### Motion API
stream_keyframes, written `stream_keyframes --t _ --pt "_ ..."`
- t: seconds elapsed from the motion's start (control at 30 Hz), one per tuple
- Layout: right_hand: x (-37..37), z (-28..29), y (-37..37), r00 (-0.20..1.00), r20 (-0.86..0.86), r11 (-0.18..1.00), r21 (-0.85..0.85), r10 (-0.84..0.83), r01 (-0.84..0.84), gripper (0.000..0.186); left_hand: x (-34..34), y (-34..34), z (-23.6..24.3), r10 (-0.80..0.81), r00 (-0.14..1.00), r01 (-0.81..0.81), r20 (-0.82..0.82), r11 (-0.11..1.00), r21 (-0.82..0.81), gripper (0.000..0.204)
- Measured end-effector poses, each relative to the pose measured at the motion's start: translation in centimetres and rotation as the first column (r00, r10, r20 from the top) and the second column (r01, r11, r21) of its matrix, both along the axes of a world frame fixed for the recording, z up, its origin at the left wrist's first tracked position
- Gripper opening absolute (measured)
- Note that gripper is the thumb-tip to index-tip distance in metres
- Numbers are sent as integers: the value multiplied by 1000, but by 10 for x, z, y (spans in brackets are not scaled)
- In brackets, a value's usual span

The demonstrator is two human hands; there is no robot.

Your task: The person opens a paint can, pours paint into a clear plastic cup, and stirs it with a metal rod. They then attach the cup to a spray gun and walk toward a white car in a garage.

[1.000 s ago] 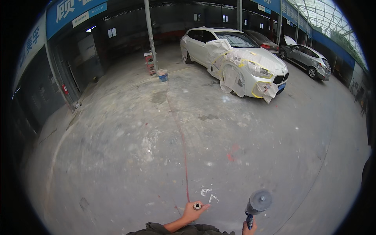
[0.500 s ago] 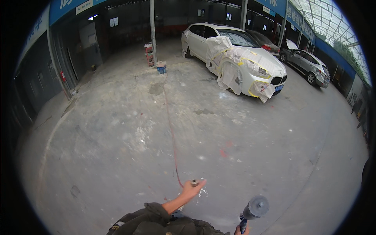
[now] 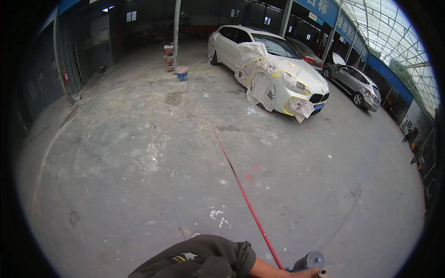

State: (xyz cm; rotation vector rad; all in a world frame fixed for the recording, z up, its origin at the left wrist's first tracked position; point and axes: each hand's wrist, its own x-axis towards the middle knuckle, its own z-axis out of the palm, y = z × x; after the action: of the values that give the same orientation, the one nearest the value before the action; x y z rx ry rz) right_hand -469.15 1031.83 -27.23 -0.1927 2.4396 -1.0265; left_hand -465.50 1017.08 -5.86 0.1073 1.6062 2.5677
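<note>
My left forearm reaches across to the lower right, and my left hand lies at the bottom edge, only partly in the picture. It is closed on the end of a red air hose, with a round metal coupling showing beside the fingers. Just behind this hand is a spray gun's grey cup, with its round lid facing up. Most of the gun's body is hidden or cut off by the edge. I do not see my right hand.
The red hose stretches over the concrete floor. A white car, its front side masked with paper and yellow tape, stands at the back right. A bucket and red rack are by a post. Another silver car stands farther right.
My left hand has swung right with the hose end, to beside the spray gun, and the hose now runs slanted. The cup is lower in view, and my right hand has gone from sight.
</note>
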Motion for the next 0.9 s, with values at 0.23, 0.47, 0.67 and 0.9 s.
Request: stream_keyframes --t 0.23,0.47,0.67,0.9 --pt "-3 0 10 1000 -2 1000 7 -9 9 52 -2 13 3 -134 958 200 -255 947 251 42" --pt "-24 -17 3 1000 -18 999 -45 -11 10 51 12 -74 -50 350 914 -364 -206 931 -37 33" --pt "-55 -28 -32 980 -60 871 -472 -188 139 30 59 -143 -106 695 719 -616 -4 634 -467 38" --pt "-78 82 -111 980 -72 709 -700 -188 85 11 77 -159 -121 694 719 -520 38 575 -632 29"
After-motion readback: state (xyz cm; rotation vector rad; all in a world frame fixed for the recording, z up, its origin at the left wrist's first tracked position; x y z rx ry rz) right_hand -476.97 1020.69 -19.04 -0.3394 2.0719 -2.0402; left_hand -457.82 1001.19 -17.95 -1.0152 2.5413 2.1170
